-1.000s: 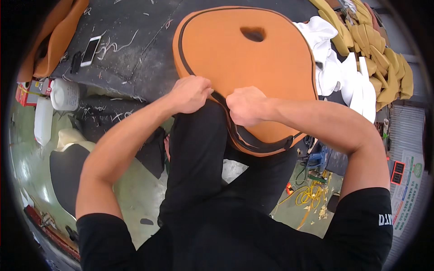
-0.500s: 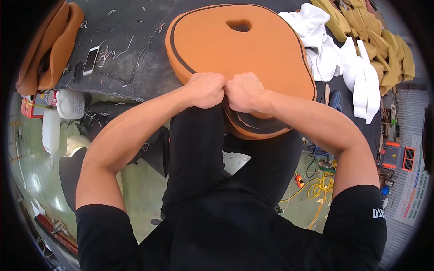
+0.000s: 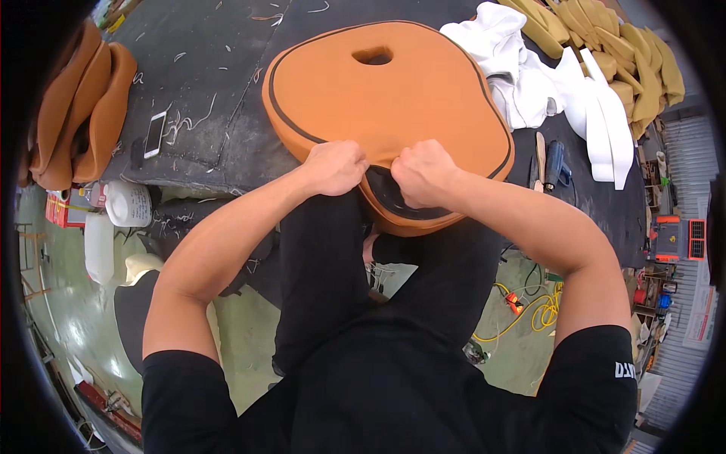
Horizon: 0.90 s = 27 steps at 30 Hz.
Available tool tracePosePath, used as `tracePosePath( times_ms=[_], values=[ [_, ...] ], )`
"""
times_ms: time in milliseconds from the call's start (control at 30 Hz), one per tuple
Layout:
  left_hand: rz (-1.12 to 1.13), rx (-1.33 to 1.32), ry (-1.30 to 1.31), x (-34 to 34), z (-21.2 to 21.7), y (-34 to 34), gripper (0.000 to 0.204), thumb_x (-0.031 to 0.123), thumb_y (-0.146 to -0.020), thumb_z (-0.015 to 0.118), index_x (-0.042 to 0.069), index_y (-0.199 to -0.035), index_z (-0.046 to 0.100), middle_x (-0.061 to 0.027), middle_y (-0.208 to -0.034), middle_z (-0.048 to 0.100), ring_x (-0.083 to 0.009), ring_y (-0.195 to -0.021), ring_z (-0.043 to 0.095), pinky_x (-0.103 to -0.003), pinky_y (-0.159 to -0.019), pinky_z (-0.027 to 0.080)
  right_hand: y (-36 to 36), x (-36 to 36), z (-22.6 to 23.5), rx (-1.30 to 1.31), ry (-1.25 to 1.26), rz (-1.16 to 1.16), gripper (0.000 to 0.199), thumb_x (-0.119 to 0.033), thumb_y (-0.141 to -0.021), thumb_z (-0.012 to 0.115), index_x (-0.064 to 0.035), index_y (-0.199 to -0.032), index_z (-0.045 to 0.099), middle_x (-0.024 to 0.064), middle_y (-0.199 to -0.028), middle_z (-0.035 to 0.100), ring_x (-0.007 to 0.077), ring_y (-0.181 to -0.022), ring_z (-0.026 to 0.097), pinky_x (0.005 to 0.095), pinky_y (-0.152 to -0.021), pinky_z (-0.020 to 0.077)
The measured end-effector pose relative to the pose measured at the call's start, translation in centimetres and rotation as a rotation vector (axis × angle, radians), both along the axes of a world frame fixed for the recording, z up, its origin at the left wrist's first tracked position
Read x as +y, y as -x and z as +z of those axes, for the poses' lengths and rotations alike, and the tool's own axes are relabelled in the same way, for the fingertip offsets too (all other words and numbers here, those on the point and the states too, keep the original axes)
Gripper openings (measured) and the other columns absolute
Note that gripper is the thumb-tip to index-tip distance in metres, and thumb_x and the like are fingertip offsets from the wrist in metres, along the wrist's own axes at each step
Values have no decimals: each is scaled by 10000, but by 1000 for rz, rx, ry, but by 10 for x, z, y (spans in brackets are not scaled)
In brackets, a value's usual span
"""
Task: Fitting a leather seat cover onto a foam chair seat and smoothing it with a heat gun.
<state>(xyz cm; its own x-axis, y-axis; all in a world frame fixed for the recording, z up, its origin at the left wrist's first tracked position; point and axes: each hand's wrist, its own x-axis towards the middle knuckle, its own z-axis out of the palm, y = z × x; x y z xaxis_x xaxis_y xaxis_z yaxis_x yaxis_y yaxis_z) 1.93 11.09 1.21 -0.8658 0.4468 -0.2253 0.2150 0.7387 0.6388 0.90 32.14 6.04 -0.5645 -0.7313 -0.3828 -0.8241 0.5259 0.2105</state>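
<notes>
A thick orange-brown cushion (image 3: 378, 102) with dark piping and an oval hole lies at the table's near edge, overhanging toward my knees. My left hand (image 3: 337, 166) is closed in a fist on the cover's near edge, by the piping. Just to its right, my right hand (image 3: 425, 175) grips the same edge, fingers curled. Between and below the fists a dark gap in the cover (image 3: 384, 189) shows, its inside black. The folds of cover pinched inside the fingers are hidden.
The dark worktable (image 3: 197, 83) carries a white phone (image 3: 155, 135) and thread scraps. Brown padded pieces (image 3: 83, 113) stand left. White fabric (image 3: 507, 68), mustard pieces (image 3: 635, 64), a blue-handled tool (image 3: 558, 163) and a knife-like tool (image 3: 540, 159) lie right. A yellow cord (image 3: 541, 314) crosses the floor.
My fists have moved apart, the right one rightward, and the dark gap in the cover between them shows wider. The whole view has shifted slightly.
</notes>
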Motion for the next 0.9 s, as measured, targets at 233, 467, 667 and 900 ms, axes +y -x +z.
tracePosePath(
  times_ms=[233, 467, 667, 900],
  values=[
    [41, 7, 12, 0, -8, -8, 316, 238, -952, 526, 3, -913, 733, -256, -937, 727, -430, -981, 706, -519, -859, 539, 4, 3, 6, -185, 284, -160, 270, -233, -794, 571, -1, -727, 694, 243, -745, 699, 446, -757, 696, 520, -745, 566],
    [98, -49, -43, 0, -12, -9, 328, 263, -961, 533, 12, -942, 743, -253, -944, 729, -425, -998, 704, -503, -875, 535, 6, -7, 9, -328, 125, -339, 368, -308, -850, 575, 14, -854, 754, 270, -905, 732, 430, -923, 718, 508, -837, 569],
    [95, -25, -54, 0, -16, -10, 332, 265, -963, 528, 13, -950, 743, -255, -961, 730, -429, -1015, 698, -512, -882, 534, 26, -5, 14, -532, 101, -376, 330, -260, -815, 638, 9, -941, 780, 253, -1003, 755, 412, -991, 726, 481, -868, 574],
    [73, -20, -24, 3, -17, -11, 330, 262, -967, 522, 19, -937, 743, -246, -963, 732, -426, -1014, 697, -516, -879, 533, 23, -25, 30, 22, -384, 123, 205, -218, -826, 654, -125, -912, 815, 129, -961, 791, 284, -934, 765, 400, -755, 588]
  ],
)
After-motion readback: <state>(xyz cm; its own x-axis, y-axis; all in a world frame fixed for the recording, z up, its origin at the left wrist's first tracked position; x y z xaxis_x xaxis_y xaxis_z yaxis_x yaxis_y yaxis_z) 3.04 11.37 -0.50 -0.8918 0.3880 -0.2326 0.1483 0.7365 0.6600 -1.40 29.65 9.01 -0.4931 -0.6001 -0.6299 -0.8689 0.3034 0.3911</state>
